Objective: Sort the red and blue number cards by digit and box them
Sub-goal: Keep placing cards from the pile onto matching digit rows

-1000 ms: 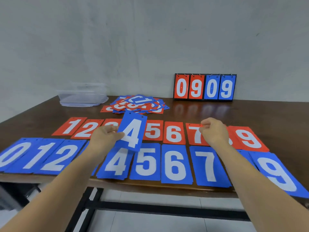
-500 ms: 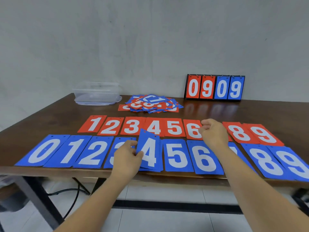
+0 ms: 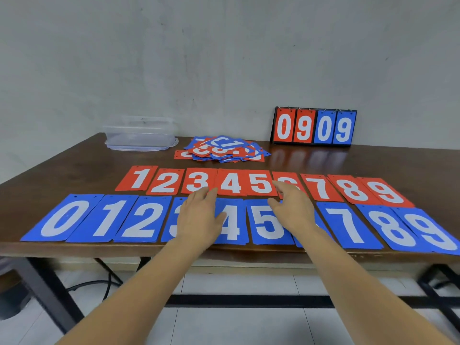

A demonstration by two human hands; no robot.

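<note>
Two open, empty hands: your left hand (image 3: pixel 199 217) covers most of the blue 3 card (image 3: pixel 171 220), your right hand (image 3: pixel 292 210) hides another blue card (image 3: pixel 328 236), digit unreadable; the blue 4 card (image 3: pixel 232 222) lies flat between them.

0909 on scoreboard (image 3: pixel 314 127); red cards (image 3: pixel 230 183) 1–9; blue cards (image 3: pixel 139 220) seemingly 0–9
</note>
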